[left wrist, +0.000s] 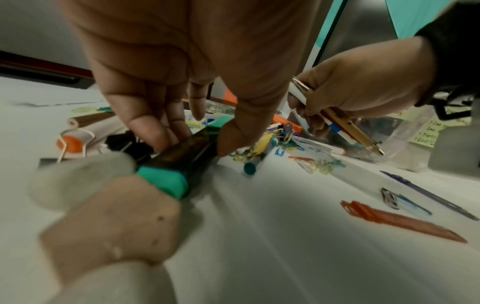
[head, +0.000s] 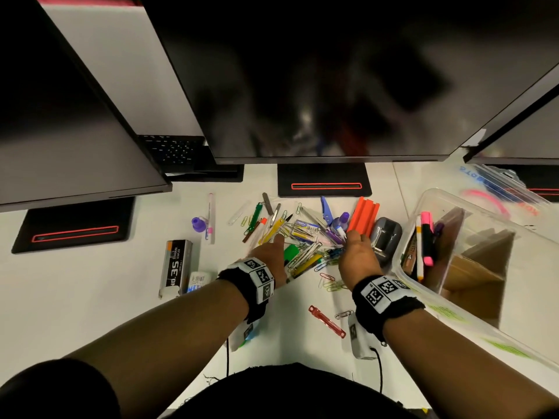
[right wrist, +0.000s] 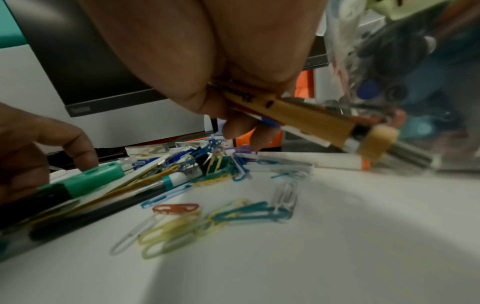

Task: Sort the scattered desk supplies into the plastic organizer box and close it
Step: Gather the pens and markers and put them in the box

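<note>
Highlighter point(left wrist: 182, 158) flat, lengthwise toward wrist | left hand point(left wrist: 166, 78) pinching it

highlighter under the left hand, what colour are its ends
Teal-green ends on the highlighter, clearest in the left wrist view.

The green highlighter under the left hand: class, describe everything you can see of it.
The green highlighter has a dark, glossy barrel with teal-green plastic at both ends, one a broad cap. It lies flat on the white desk at the edge of the stationery pile. The left hand grips it, fingertips on one side of the barrel and the thumb on the other. A teal-capped pen lies beside it.
</note>
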A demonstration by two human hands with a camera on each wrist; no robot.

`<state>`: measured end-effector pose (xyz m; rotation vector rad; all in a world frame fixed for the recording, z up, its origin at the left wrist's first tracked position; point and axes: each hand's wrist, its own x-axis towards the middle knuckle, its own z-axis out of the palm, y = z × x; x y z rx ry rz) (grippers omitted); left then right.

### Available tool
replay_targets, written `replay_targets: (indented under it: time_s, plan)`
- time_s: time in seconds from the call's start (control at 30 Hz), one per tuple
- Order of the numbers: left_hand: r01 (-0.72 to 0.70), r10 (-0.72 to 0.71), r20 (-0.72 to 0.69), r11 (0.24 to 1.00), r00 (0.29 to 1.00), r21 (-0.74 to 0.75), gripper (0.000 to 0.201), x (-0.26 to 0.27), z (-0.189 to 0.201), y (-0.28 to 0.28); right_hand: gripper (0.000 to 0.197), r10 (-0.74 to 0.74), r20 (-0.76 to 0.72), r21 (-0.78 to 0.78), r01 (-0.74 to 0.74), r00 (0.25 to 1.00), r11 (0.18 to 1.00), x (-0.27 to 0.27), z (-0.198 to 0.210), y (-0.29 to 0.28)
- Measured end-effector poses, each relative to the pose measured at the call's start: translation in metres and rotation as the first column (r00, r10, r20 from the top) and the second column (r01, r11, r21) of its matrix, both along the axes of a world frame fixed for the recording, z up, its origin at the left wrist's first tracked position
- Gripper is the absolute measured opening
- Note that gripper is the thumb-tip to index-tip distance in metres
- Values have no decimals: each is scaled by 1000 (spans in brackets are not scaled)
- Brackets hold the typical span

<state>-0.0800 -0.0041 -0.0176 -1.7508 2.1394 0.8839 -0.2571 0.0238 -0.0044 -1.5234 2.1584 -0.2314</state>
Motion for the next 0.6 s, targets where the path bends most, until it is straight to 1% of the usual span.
replay_targets:
  time_s: [0.07, 0.13, 0.2, 0.3, 0.4, 0.47, 0.5, 0.53, 0.6]
  plan:
    - [-54, 55, -13, 998, 998, 18, 77, 4, 3, -1, 41, -14, 4, -16, 14, 1000, 1000, -1, -1, -2]
    - [-110, 111, -17, 993, 994, 43, 70, 8, 7, -5, 40, -9, -13, -4, 8, 1000, 1000, -2, -2, -1]
    - [-134, 135, -8, 989, 991, 62, 55, 13, 10, -9, 39, 0, -38, 44, 1, 999, 999, -1, -3, 0]
    - [-192, 194, -33, 979, 980, 68, 28, 22, 9, -16, 35, 66, -53, 116, -59, 996, 991, 3, -5, 2]
    - [-258, 258, -105, 966, 960, 14, 14, 32, 10, -24, 33, 162, 16, 128, -162, 987, 978, 11, -5, 4]
    - [-306, 297, -142, 950, 944, -53, 8, 39, 13, -31, 31, 198, 58, 89, -202, 979, 975, 15, -5, 6]
    - [-330, 316, -144, 941, 938, -79, 6, 44, 14, -34, 30, 187, 62, 65, -191, 980, 979, 15, -5, 6]
    - [-348, 333, -137, 932, 933, -98, 6, 49, 15, -38, 30, 159, 59, 41, -162, 985, 986, 14, -5, 6]
    - [-365, 353, -105, 921, 930, -134, 13, 60, 16, -46, 30, 78, 55, 17, -79, 995, 997, 9, -6, 4]
